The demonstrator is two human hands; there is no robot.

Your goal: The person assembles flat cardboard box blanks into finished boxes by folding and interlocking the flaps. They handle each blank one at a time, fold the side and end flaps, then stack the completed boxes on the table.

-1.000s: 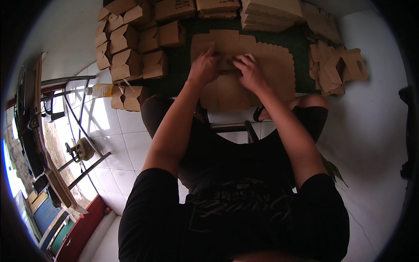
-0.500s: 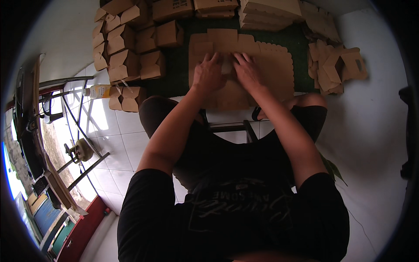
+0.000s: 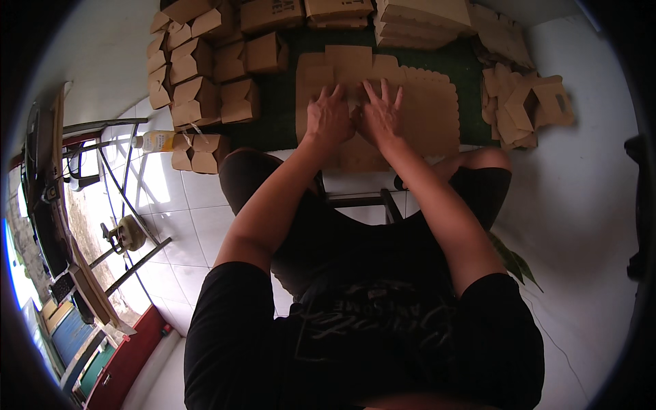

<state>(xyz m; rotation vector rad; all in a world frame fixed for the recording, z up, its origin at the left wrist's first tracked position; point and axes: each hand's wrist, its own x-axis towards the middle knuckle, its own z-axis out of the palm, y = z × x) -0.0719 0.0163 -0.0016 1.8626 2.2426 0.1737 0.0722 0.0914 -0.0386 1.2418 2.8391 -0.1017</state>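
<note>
A flat brown cardboard box blank point(image 3: 428, 99) with scalloped right edges lies before me on a green mat. My left hand point(image 3: 329, 117) presses on its left half, with the fingers stretched forward over the board. Close beside it, my right hand point(image 3: 380, 116) rests on the middle of the blank with its fingers spread. The two hands nearly touch at the thumbs. What lies under the palms is hidden.
Folded brown boxes point(image 3: 195, 102) stand in rows at the left. Stacked cardboard point(image 3: 424, 24) sits at the back, with loose cardboard pieces point(image 3: 526, 102) at the right. A bottle point(image 3: 157, 141) lies at the left near the boxes. The green mat point(image 3: 273, 130) shows around the blank.
My right hand has moved left toward my left hand, and its fingers have spread wider. My left hand has barely shifted. The blank stays in place.
</note>
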